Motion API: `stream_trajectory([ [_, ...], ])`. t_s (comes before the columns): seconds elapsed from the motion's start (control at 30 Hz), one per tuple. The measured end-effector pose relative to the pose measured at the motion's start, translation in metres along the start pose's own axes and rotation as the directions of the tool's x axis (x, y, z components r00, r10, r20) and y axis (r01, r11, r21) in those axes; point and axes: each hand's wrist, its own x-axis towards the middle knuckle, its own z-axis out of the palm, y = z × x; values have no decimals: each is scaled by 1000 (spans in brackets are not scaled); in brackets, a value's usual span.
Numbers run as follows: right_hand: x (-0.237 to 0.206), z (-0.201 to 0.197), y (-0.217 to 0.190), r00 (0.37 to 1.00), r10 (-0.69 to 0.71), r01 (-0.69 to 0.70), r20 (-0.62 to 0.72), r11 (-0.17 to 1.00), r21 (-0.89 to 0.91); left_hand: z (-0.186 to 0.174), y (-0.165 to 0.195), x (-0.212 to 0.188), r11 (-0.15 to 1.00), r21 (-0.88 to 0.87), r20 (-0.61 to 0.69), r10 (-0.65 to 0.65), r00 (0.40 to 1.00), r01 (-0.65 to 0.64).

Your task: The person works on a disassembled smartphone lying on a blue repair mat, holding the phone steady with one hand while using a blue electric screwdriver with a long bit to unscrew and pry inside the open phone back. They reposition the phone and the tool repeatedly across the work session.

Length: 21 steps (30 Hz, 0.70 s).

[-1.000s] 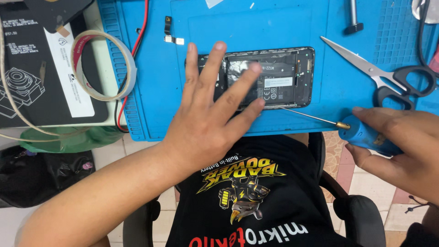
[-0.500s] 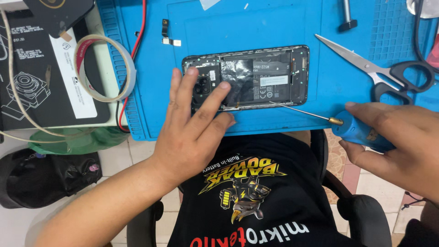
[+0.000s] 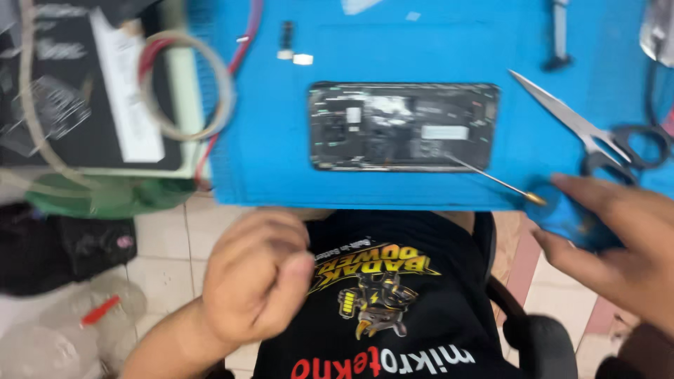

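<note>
An opened phone (image 3: pixel 404 127) lies face down on the blue work mat (image 3: pixel 281 140), its dark inner parts exposed. My right hand (image 3: pixel 618 245) grips a blue-handled screwdriver (image 3: pixel 572 217) at the mat's front edge; its thin shaft points left and the tip rests on the phone's lower right corner. My left hand (image 3: pixel 256 281) is pulled back off the mat, curled into a loose fist above my lap, with nothing visible in it. The frame is blurred by motion.
Scissors (image 3: pixel 590 133) lie on the mat right of the phone. A roll of clear tape (image 3: pixel 186 84) and a black box (image 3: pixel 77 91) sit at the left. Two small parts (image 3: pixel 291 52) lie behind the phone. A metal tool (image 3: pixel 558 35) is at the top right.
My left hand lifted off the phone and drew back toward my body, closing into a fist. The right hand and screwdriver stayed about where they were.
</note>
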Motion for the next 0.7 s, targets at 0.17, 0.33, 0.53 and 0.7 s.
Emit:
stream_trajectory([
  [0.17, -1, 46, 32, 996, 88, -86, -16, 991, 103, -46, -24, -74, 903, -50, 14, -426, 905, 426],
  [0.33, 8, 64, 78, 984, 175, -175, 19, 965, 195, -113, -112, -140, 529, -357, -495, -806, 324, 770],
  [0.53, 13, 60, 84, 974, 224, -226, 37, 942, 246, -200, -210, -168, 556, -394, -746, -658, 99, 732],
  [0.7, -1, 35, 51, 953, 301, -299, 28, 922, 247, -214, -227, -139, 275, 176, -879, -388, 277, 945],
])
